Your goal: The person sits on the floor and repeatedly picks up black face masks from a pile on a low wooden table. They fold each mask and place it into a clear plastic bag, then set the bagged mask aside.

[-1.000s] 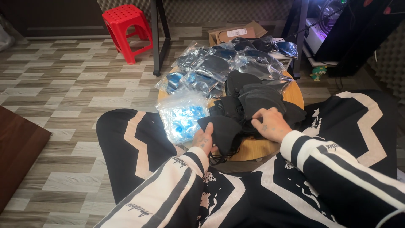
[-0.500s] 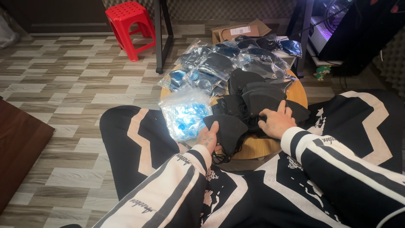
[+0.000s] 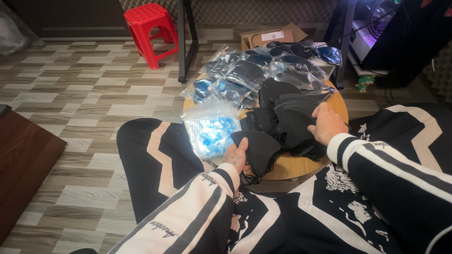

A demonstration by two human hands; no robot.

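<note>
View from the head camera, looking down over the wearer's lap. The floor point(image 3: 70, 99), laid in pale wood-pattern planks, fills the left half of the frame; the wearer's legs, in black trousers with pale stripes, occupy the lower half. A round wooden surface point(image 3: 301, 165) stands at centre, close against the knees, so that everything on it lies within easy reach of both arms. Toward the upper centre of the frame it carries a heap of clear plastic packets point(image 3: 245, 75), each enclosing a dark mask; a crumpled empty wrapper with blue print point(image 3: 210, 130) lies at its left edge. A pile of loose black face masks point(image 3: 282, 113) covers the middle of the surface. A red plastic stool point(image 3: 149, 26) stands at upper left, and an open cardboard box point(image 3: 270, 36) sits on the floor beyond the surface.

The right hand point(image 3: 326, 124), at centre right, rests on the pile, fingers curled over the edge of the top mask as if steadying or lifting it; whether they pinch it cannot be told. The left hand point(image 3: 237, 157), at lower centre, holds a single black mask point(image 3: 256, 148) at the near rim, its thumb pressed on top and the other fingers hidden beneath, the ear loops dangling over the edge.
</note>
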